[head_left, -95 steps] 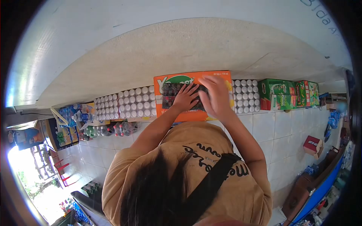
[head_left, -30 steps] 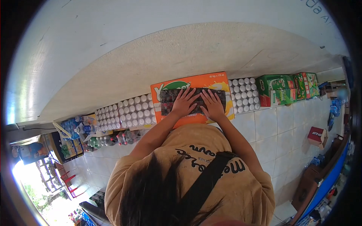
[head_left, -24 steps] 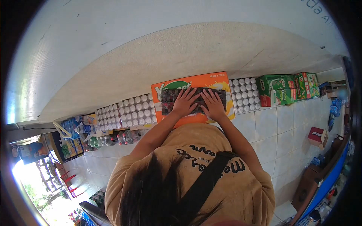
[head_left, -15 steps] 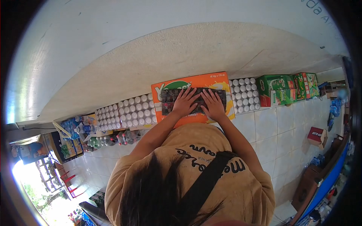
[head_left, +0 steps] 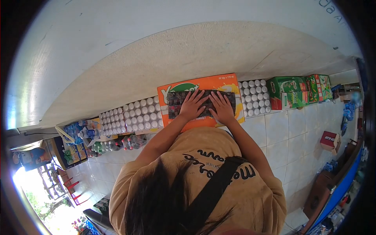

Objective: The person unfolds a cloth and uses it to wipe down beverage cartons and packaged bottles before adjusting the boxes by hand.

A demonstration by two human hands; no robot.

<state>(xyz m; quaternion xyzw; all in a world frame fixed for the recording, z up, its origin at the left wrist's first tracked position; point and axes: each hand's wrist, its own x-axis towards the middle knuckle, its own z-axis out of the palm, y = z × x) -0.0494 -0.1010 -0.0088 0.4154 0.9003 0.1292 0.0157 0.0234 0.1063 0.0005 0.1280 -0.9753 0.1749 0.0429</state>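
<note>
An orange carton [head_left: 215,81] with a green-and-white logo stands in front of me against the wall. Across its top lies a dark, crinkled flat piece [head_left: 175,102], whose material I cannot make out. My left hand [head_left: 192,105] rests palm down on the left half of this dark piece, fingers spread. Flat on its right half is my right hand [head_left: 222,107], fingers also apart. The two hands nearly meet at the index fingertips. Neither hand grips anything, and they cover the middle of the dark piece.
Packs of cans [head_left: 141,114] stand left of the carton, more cans [head_left: 254,98] right of it. Green boxes [head_left: 288,92] are farther right. Wrapped bottles [head_left: 133,141] lie at the left. A dark red box [head_left: 329,141] sits on the tiled floor [head_left: 295,129].
My right hand, raised and blurred above the carton about three seconds ago, now lies on the dark piece. My left hand stays on it. The view has shifted slightly.
</note>
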